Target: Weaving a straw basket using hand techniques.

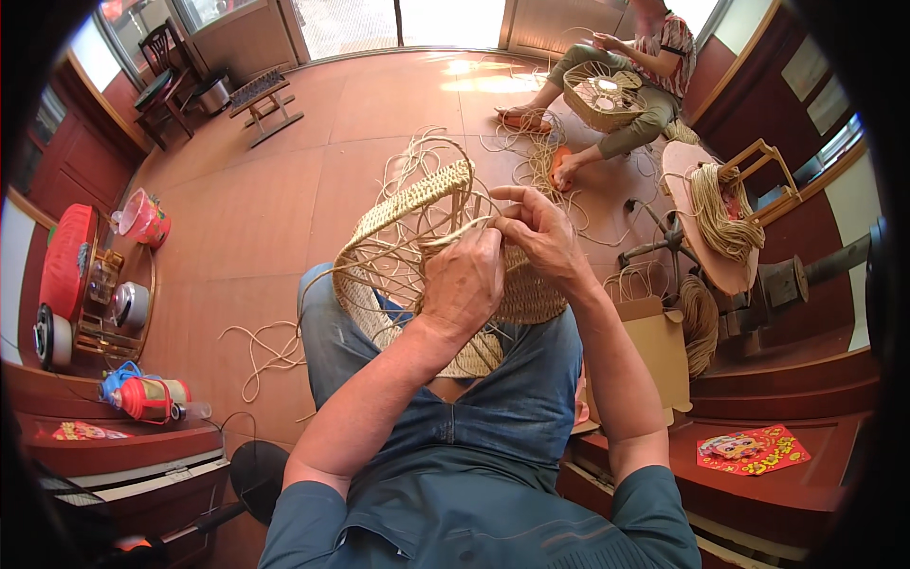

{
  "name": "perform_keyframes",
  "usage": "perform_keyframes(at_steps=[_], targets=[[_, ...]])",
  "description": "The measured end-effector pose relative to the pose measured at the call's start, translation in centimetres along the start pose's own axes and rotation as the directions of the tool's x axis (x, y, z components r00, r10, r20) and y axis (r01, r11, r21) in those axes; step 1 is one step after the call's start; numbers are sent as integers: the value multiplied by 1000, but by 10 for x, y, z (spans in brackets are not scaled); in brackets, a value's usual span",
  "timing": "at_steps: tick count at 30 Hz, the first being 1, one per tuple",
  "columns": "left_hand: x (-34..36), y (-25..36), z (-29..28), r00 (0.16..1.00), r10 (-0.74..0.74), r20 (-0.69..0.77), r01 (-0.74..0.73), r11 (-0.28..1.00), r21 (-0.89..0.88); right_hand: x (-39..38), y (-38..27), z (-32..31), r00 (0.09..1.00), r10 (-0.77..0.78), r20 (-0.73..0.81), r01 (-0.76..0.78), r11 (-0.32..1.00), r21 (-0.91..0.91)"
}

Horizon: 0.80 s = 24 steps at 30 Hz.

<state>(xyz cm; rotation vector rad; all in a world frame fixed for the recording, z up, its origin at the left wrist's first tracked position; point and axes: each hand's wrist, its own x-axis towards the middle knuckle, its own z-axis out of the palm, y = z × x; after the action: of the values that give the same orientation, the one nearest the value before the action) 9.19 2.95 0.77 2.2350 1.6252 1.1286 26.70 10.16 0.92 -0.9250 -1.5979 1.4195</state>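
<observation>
A half-woven straw basket (365, 294) with a braided rim, open cord lattice and long loose strands rests between my jeans-clad thighs. My left hand (460, 280) is closed on a pale cord (445, 237) at the middle of the basket, its fingertips partly hidden. My right hand (540, 242) is beside it at the upper right, thumb and forefinger pinched on the same cord, close against the left fingertips. The basket's denser woven side (531, 299) shows under my right hand.
A co-worker (645, 85) sits at upper right with another basket (602, 104). Cord coils lie on an oval board (720, 213) at right, above a cardboard box (654, 351). Loose cords (265, 351) lie on the floor. A low stool (265, 104) and a chair (161, 81) stand back left.
</observation>
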Motion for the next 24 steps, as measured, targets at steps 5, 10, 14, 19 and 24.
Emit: perform_keyframes(at_steps=[5,10,14,19,24], targets=[[-3,-1,-3,1000,-10,-8,10,1000,-10,-1,-4,-11,992,111,66,-122,975,184],[-4,-1,-3,999,-8,-43,6,999,-36,-21,-8,-6,997,13,-79,-2,991,137],[-4,-1,-4,996,25,-80,-26,1000,-8,-53,-20,-21,991,-7,-133,66,895,441],[1,3,3,972,220,-86,-209,970,121,-88,-36,-90,937,51,-347,150,835,529],[6,6,16,962,269,-52,-259,955,143,-136,-8,-230,880,7,-474,261,828,496]])
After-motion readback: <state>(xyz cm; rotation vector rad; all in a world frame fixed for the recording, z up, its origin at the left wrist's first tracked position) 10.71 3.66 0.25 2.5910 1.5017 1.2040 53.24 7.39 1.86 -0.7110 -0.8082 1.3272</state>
